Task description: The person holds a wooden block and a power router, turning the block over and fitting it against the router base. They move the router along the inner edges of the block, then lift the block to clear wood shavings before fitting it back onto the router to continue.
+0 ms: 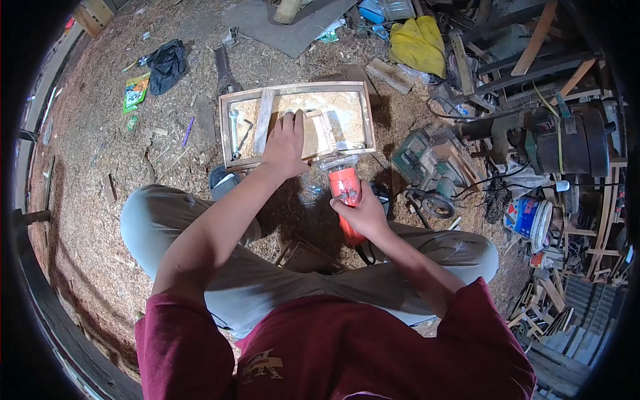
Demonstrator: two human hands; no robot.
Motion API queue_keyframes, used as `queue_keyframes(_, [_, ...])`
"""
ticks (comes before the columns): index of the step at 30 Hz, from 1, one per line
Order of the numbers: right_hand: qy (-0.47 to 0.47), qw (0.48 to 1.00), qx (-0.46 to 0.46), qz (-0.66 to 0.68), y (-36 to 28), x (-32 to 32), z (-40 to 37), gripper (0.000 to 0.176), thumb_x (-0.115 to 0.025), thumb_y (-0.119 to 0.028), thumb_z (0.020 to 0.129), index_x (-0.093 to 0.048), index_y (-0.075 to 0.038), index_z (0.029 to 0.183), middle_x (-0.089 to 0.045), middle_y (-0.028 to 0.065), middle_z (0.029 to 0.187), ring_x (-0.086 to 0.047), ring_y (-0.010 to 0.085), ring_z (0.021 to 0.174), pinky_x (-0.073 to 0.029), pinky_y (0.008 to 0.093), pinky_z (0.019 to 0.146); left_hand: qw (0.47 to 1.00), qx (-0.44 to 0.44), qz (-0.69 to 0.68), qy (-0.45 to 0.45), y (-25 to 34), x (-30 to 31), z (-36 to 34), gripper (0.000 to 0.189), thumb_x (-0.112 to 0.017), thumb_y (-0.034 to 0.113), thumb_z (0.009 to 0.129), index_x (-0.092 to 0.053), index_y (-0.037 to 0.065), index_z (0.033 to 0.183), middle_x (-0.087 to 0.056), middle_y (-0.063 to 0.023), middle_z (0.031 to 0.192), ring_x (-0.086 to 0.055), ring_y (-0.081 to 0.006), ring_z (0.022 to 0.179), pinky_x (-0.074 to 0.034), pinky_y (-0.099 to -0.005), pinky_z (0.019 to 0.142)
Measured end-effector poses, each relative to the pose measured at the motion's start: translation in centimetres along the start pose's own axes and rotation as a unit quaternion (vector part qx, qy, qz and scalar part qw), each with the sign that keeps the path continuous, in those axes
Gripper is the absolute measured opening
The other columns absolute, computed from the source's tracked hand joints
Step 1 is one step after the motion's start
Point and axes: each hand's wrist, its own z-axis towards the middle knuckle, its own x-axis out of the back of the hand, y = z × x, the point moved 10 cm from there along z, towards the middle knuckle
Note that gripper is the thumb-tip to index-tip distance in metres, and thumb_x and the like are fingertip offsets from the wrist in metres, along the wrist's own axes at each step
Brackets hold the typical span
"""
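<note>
My right hand (363,212) is wrapped around the body of an orange-red power tool (344,181), which looks like a trim router with a clear base. Its base end is at the near right part of a shallow wooden tray (227,127); whether the bit touches wood is hidden. Inside the tray, my left hand (285,140) holds down a light wooden piece (319,133), fingers bent over it and thumb toward the near rail. Just left of that hand, a wooden strip (265,113) crosses the tray. A wrench (234,130) and a thin bent metal key (246,133) lie at its left end.
Sawdust covers the ground. Right of the tray stands a green machine (417,157) with cables; farther right are a large motor-like machine (573,143), a white-and-blue bucket (530,219) and stacked wood scraps. A yellow cloth (418,47) and black plastic bag (167,67) lie beyond.
</note>
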Motion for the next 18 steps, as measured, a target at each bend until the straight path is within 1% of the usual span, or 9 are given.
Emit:
queue_keyframes(12, [0.001,1.000,-0.004,-0.005,-0.29,0.13,-0.15,0.063,-0.084,-0.048,0.080,-0.050,-0.003,0.108,-0.068,0.0184,0.091,-0.071,0.0402,0.087,-0.055,0.0464,0.078,1.000,-0.001,0.001,0.000,0.06,0.12,-0.04,0.131,-0.099,0.027,0.057,-0.021,-0.005,0.157,-0.039,-0.0236,0.148,-0.044,-0.0395,0.139,-0.044,-0.0432,0.116])
queue_keyframes(18, [-0.001,1.000,-0.002,0.004,0.11,-0.09,0.02,0.063,-0.084,-0.048,0.081,-0.050,-0.003,0.108,-0.069,0.0186,0.092,-0.071,0.0400,0.086,-0.055,0.0461,0.079,1.000,0.001,0.006,-0.005,0.05,0.10,-0.05,0.130,-0.099,0.028,0.057,-0.023,-0.006,0.157,-0.039,-0.0235,0.148,-0.044,-0.0384,0.139,-0.044,-0.0425,0.116])
